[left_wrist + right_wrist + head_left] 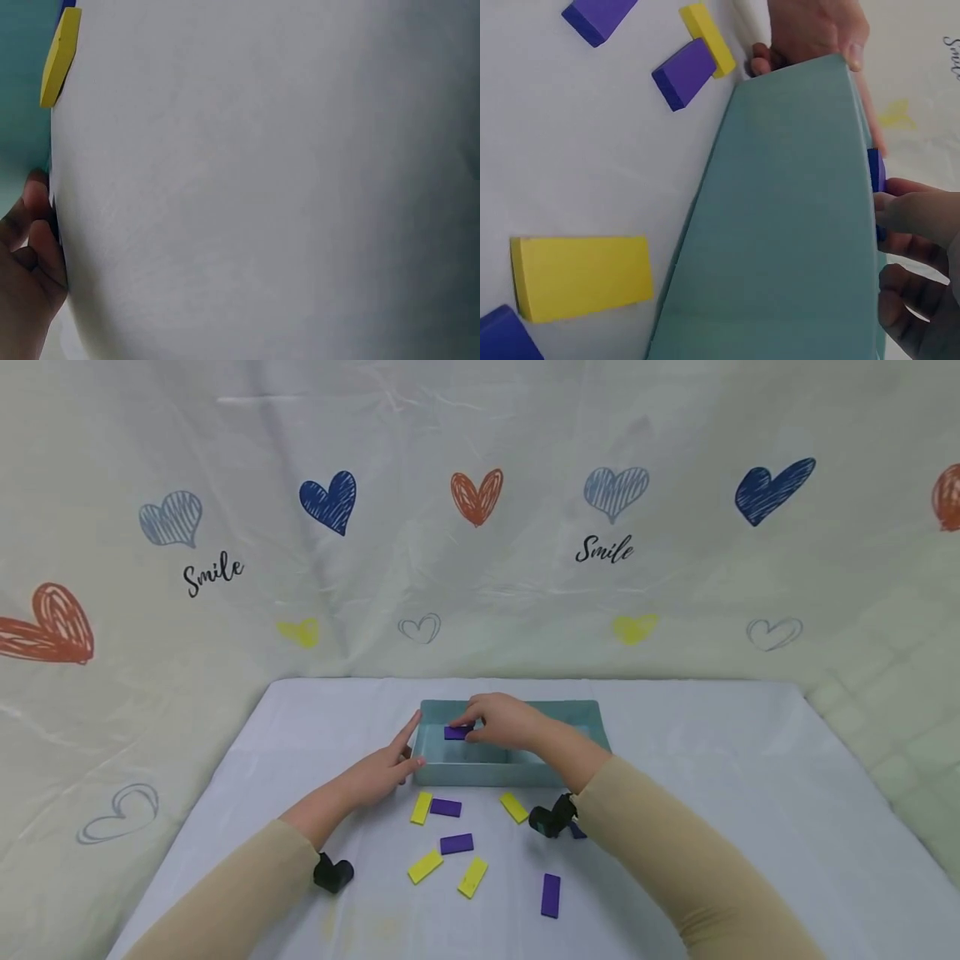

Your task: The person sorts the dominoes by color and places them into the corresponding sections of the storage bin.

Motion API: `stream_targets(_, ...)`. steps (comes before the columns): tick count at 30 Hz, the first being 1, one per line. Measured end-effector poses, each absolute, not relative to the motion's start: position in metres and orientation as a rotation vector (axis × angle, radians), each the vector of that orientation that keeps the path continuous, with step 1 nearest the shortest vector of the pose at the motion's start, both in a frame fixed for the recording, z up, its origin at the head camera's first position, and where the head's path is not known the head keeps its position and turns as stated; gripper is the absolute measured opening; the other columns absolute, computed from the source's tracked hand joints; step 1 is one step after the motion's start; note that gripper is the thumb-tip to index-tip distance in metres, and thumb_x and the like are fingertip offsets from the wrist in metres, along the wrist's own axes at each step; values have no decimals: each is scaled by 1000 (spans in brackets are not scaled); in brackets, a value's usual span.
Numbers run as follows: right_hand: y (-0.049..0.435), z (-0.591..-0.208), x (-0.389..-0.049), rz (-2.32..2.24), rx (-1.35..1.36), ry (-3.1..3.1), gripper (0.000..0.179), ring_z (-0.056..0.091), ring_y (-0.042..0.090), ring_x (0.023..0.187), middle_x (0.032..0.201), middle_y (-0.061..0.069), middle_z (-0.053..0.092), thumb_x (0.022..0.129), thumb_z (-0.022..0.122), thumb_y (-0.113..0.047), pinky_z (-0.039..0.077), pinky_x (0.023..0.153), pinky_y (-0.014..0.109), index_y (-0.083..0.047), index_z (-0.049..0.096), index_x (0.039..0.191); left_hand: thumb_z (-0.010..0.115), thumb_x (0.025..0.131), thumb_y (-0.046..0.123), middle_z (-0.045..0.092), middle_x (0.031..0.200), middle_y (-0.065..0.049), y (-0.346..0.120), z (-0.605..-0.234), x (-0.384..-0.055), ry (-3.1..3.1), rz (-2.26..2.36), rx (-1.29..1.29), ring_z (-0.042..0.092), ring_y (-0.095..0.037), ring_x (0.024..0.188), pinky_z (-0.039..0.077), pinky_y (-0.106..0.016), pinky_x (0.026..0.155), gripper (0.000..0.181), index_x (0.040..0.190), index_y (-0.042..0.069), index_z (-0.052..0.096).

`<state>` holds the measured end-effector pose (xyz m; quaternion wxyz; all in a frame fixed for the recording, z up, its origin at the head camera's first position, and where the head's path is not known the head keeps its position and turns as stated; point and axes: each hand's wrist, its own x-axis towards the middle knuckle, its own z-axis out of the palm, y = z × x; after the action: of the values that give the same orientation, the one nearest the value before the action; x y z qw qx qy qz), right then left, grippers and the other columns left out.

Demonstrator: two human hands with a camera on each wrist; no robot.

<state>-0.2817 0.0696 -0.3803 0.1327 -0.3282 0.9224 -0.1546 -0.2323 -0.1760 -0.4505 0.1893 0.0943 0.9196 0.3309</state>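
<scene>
A teal two-compartment box (461, 774) stands toward the back of the table. My right hand (506, 722) reaches over it and pinches a purple block (453, 733) in its left compartment. The fingers hide part of that block, so I cannot tell whether a second one lies against it. At the box's left end, my left hand (375, 775) touches the rim, index finger straight and thumb at the front corner; its other fingers are bent beneath. In the right wrist view, the box's front wall (780, 202) hides most of the held block (875, 169).
In front of the box, several yellow blocks (426, 866) and purple blocks (551, 895) lie scattered on the white-covered table (720, 827). One dark purple block (577, 830) is partly hidden by the right wrist camera (552, 817). Behind hangs a heart-printed sheet (525, 635).
</scene>
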Motion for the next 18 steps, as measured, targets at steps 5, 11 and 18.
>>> stream_targets(5, 61, -385, -286, -381, -946, 2688, 34, 57, 12, 94, 110, -5, 63, 95, 69, -23, 49, 86, 30, -27, 69, 128, 45, 102, 53, 53, 126, -12, -176, -449, -232, 2586, 929, 267, 59, -21, 91, 49, -43, 83, 75, 155, 49, -9)
stream_targets(11, 53, -390, -289, -374, -925, 2681, 33, 58, 11, 99, 110, -5, 64, 95, 69, -20, 49, 91, 31, -26, 70, 127, 44, 101, 54, 53, 126, -12, -175, -450, -231, 2578, 939, 274, 59, -21, 92, 49, -44, 84, 75, 154, 51, -9)
stream_targets(18, 48, -396, -290, -357, -899, 2667, 32, 57, 11, 98, 107, -5, 64, 95, 69, -19, 48, 94, 31, -25, 70, 127, 45, 102, 52, 54, 124, -10, -175, -450, -231, 2587, 927, 270, 59, -20, 90, 48, -40, 81, 74, 154, 52, -8)
